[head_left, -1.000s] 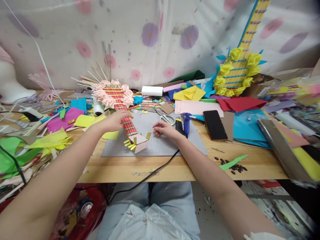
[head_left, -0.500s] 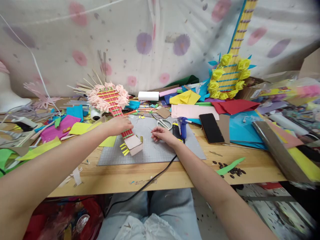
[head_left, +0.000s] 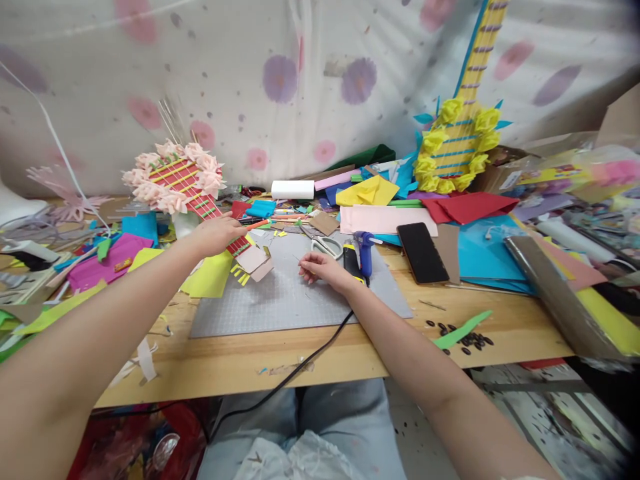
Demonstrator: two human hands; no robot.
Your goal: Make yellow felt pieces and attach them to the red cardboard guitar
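Observation:
My left hand (head_left: 220, 235) is closed around the red neck of a small craft guitar (head_left: 173, 181). Pale pink paper flowers ring its red body, which points away to the upper left. Its pale headstock (head_left: 253, 260), with yellow strip pegs, tilts toward me over the grey cutting mat (head_left: 280, 300). Just above the mat, my right hand (head_left: 320, 270) has its thumb and fingers pinched together; a thin thread-like piece seems to show at the tips, too fine to name. Beside that hand lie scissors (head_left: 327, 247) and a blue and yellow-black glue gun (head_left: 365, 253).
A black phone (head_left: 423, 253) lies at the right, near blue sheets (head_left: 485, 260). Black beads (head_left: 470, 340) and a green strip are by the front edge. A yellow craft guitar (head_left: 457, 147) stands at the back. A black cord (head_left: 295, 367) crosses the edge. Coloured scraps crowd the left.
My left hand has moved the pink-flowered guitar to the left and away from me, lifting its headstock end off toward the mat's far left. My right hand stays nearly in place, pinched.

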